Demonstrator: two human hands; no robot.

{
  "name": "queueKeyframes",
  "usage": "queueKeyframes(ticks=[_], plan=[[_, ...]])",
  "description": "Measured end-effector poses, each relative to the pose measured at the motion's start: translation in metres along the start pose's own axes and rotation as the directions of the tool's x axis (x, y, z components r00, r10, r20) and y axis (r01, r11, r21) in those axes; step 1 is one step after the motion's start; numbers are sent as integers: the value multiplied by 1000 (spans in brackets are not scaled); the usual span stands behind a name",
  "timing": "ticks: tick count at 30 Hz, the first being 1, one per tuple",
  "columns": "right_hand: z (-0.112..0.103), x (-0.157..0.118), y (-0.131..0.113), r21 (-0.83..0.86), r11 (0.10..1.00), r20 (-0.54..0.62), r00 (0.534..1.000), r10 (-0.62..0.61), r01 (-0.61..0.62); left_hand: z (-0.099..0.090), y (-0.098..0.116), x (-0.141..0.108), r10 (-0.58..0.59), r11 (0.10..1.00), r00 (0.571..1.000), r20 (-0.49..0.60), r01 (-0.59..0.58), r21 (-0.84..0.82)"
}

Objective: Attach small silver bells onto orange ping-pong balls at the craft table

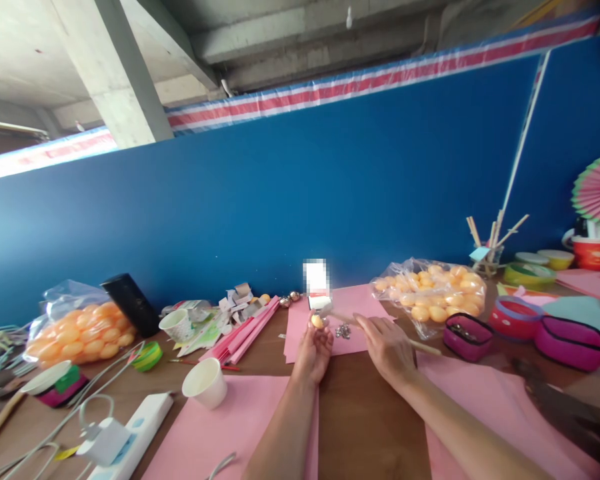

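Note:
My left hand [316, 350], palm up, holds a small yellow-orange ball [318, 322] between its fingertips, above a pink sheet [300, 340]. My right hand [387, 343] is closed around a thin wooden-handled tool [425, 347]. Its handle sticks out on both sides of the fist, and its greyish far end reaches the ball; I cannot make out what kind of tip it has or whether it touches. Between the hands, a little pile of shiny silver pieces [343, 331] lies on the pink sheet.
Bags of orange balls stand right [435, 290] and left [80, 332]. A paper cup [205, 383] stands on pink paper. A power strip [135, 437] with cables lies at left front. Magenta containers [467, 337] and a glass of sticks [491, 257] are at right. A blue wall [260, 213] rises behind.

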State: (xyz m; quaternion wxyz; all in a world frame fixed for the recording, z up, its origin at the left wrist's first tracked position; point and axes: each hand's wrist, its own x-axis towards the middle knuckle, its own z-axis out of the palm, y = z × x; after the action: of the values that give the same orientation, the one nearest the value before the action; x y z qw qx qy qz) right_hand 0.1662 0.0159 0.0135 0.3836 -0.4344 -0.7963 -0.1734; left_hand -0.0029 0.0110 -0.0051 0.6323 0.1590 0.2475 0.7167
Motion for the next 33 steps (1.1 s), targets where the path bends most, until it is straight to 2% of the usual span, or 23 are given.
queueKeyframes(ticks=[13,17,23,33], plan=[[-2,0,-1,2,1000,21,1000,18,-18,5,1,-2,44,999,999,-30,-44,4],[-2,0,0,-4,1000,13,1000,26,-26,5,2,-3,15,1000,998,-53,-15,18],[-2,0,0,7,999,32,999,40,-40,2,0,-1,21,999,999,-26,-20,42],[-5,2,0,8,1000,-2,1000,18,-18,5,1,-2,54,998,998,-45,-53,21]])
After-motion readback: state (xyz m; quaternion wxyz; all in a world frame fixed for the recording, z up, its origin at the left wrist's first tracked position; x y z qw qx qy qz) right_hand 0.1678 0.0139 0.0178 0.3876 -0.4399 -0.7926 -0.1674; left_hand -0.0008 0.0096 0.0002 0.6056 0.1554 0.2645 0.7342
